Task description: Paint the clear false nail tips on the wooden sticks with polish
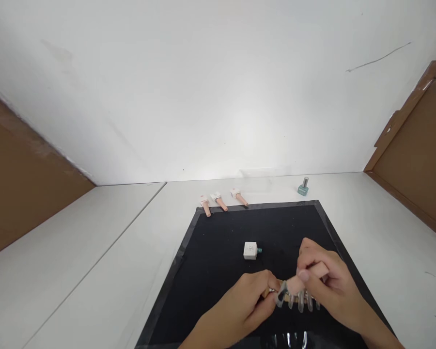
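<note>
My left hand (252,301) pinches the left end of a narrow light-brown strip (286,298) that carries several clear false nail tips (301,303). Between the thumb and fingers of my right hand (327,278) is a pink nail polish brush cap (307,278), tilted down to the left. Its brush end meets the leftmost nail tip, where a dark patch shows; the bristles themselves are hard to make out. Beyond my hands, a white square polish bottle (250,250) rests on the black mat (218,271), its uncapped teal neck pointing right.
At the mat's back left edge lie three white polish bottles (215,196) with pink caps. A teal bottle (303,189) with a silver cap is at the back right. Shiny clear pieces (288,339) lie at the front. A white wall and brown side panels (417,155) enclose the table.
</note>
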Available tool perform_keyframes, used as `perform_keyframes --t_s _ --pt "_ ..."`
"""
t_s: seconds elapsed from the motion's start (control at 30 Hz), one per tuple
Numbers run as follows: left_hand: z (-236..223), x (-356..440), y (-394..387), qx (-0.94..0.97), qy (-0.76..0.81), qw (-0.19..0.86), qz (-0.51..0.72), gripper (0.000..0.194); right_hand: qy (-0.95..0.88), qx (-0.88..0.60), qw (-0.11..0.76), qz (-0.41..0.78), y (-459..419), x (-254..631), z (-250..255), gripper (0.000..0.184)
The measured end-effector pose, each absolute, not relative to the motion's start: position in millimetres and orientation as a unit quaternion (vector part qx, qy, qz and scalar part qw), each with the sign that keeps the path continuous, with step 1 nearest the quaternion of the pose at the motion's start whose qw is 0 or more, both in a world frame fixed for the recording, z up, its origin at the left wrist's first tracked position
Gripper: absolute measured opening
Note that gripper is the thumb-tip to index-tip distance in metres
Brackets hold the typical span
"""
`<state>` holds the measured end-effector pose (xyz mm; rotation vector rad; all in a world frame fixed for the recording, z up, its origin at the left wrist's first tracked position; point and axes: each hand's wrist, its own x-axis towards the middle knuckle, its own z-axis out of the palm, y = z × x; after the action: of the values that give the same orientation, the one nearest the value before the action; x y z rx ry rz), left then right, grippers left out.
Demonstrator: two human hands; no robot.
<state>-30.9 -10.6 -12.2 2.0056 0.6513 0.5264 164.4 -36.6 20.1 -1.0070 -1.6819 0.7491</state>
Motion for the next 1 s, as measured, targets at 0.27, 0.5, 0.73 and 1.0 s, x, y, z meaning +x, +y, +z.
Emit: perform_keyframes --t_s 0.27,0.5,0.73,1.0 --pt "-19 -36 -13 0.768 0.252 0.528 0.262 0.022 -0.651 -0.402 0.558 0.321 -35 163 17 0.021" --pt "-22 -31 -12 0.676 0.238 0.637 0.286 0.032 -0.666 -0.419 0.532 0.314 -36 162 16 0.021" --pt "-24 -32 -13 0.608 0.223 0.701 0.299 0.037 -0.677 -0.377 0.543 0.322 -37 163 15 0.024" --pt "-27 -30 -13 0.586 0.204 0.724 0.302 0.036 -0.647 -0.411 0.560 0.315 -36 164 11 0.022"
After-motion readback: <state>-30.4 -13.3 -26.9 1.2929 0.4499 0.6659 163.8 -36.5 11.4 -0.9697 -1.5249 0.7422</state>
